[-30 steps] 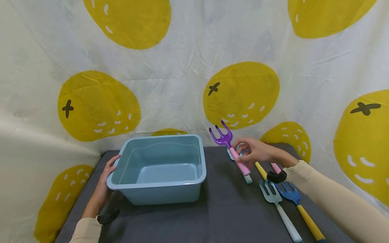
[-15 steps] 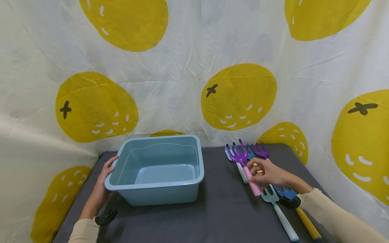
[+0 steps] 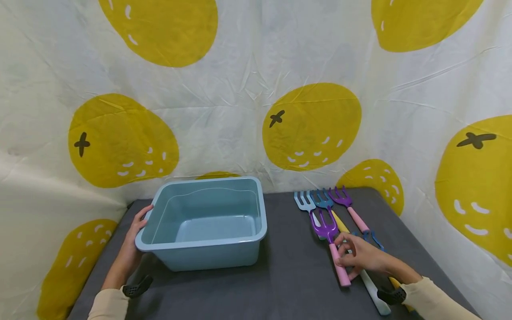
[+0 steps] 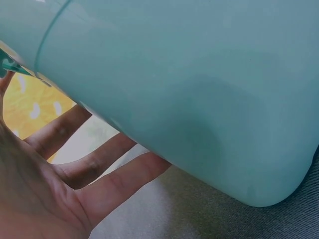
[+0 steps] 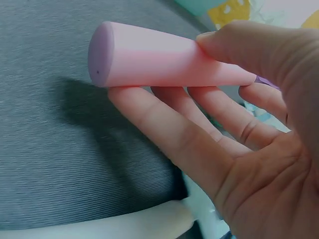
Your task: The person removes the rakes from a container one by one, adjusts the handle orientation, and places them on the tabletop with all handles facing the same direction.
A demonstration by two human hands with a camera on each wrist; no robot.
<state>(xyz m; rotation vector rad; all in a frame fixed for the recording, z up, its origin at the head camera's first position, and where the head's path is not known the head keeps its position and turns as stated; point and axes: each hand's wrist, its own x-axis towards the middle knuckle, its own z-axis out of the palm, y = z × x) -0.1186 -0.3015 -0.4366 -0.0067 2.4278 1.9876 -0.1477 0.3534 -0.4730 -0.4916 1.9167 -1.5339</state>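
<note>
In the head view my right hand (image 3: 362,254) pinches the pink handle of a purple three-tined garden hand fork (image 3: 339,262), its tines pointing away from me. The right wrist view has my thumb on one side of that handle (image 5: 149,59) and the fingertips along the other, with a shadow on the cloth below. On the left, my left hand (image 3: 132,235) holds the left rim of a light blue plastic basin (image 3: 200,243). Up close, the fingers (image 4: 119,181) lie against the basin's outer wall (image 4: 199,114), their tips hidden.
At the back right lie a pale blue fork (image 3: 305,203), a dark blue fork (image 3: 323,201) and another purple fork (image 3: 357,218). A pale-handled fork (image 3: 375,293) and a yellow-handled one are partly covered by my right arm. A fruit-print curtain (image 3: 224,133) hangs behind the dark tablecloth (image 3: 288,284).
My right hand has brought the purple fork down and toward me to the right, uncovering the forks at the back. The left hand keeps its place on the basin.
</note>
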